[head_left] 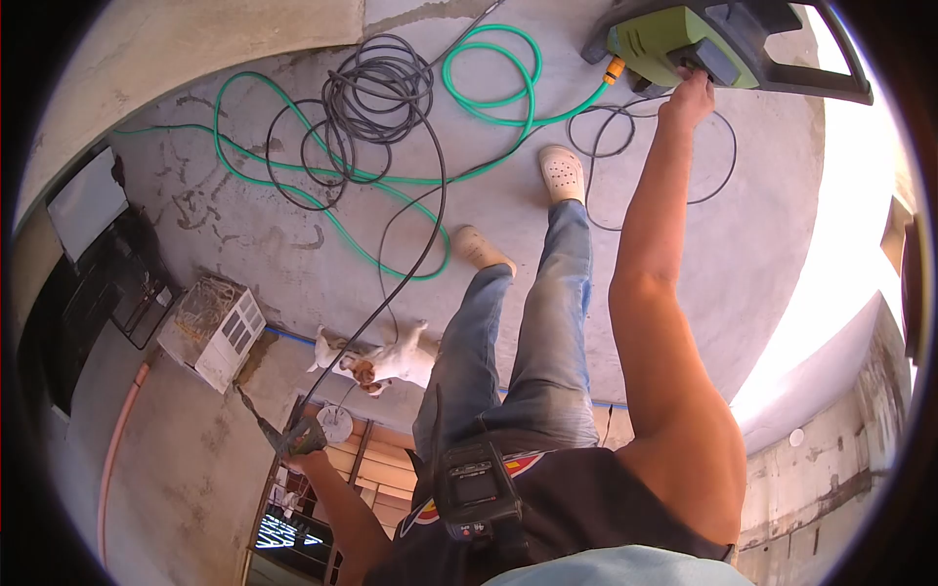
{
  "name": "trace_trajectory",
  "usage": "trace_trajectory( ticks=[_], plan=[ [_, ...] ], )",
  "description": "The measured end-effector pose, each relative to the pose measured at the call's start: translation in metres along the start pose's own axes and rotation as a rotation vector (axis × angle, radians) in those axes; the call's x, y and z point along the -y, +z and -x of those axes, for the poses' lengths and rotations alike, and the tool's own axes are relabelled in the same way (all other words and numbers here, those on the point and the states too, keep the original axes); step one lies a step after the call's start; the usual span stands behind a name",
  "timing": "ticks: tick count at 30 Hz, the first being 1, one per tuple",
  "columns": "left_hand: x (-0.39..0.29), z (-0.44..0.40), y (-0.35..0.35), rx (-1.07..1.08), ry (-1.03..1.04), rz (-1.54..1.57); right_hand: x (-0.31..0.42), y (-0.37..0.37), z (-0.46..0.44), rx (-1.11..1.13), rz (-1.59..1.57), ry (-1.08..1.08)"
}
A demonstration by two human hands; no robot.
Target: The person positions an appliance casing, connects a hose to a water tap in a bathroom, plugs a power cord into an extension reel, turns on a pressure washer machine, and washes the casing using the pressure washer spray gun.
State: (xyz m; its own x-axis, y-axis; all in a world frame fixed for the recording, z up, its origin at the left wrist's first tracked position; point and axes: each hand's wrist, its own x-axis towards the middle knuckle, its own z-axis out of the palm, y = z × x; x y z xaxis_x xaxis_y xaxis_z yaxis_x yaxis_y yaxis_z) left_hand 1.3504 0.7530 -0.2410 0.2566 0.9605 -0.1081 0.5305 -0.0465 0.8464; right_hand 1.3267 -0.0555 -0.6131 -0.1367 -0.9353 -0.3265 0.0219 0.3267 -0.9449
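At the upper right, my right hand [692, 96] is closed on a dark knob on the side of a green and black pressure washer [674, 47]. A green garden hose [591, 104] joins the machine through an orange connector [614, 70]. My left hand [308, 461], low at the left, is closed around a dark spray gun [305, 435], partly hidden by its own body. From the gun a black pressure hose [427, 239] runs up to a tangled coil on the floor.
A white and brown dog [391, 366] lies near my legs. Left of it stands an old window air conditioner [217, 327]. Hose loops spread over the concrete floor [391, 210] near my clogs [562, 174]. A curved ledge [195, 59] borders the upper left.
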Motion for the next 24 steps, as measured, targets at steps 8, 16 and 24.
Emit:
trace_trajectory(
  ticks=[8,16,24],
  plan=[
    [-0.003,0.047,0.023,0.054,-0.038,-0.019,-0.022,-0.007,0.008,0.044,0.238,-0.182],
    [0.056,-0.048,-0.039,0.049,-0.128,0.182,-0.026,-0.107,0.109,0.314,0.716,0.081],
    [0.042,0.069,-0.041,-0.254,-0.402,0.29,0.06,-0.134,0.194,0.792,1.253,0.009]
  ],
)
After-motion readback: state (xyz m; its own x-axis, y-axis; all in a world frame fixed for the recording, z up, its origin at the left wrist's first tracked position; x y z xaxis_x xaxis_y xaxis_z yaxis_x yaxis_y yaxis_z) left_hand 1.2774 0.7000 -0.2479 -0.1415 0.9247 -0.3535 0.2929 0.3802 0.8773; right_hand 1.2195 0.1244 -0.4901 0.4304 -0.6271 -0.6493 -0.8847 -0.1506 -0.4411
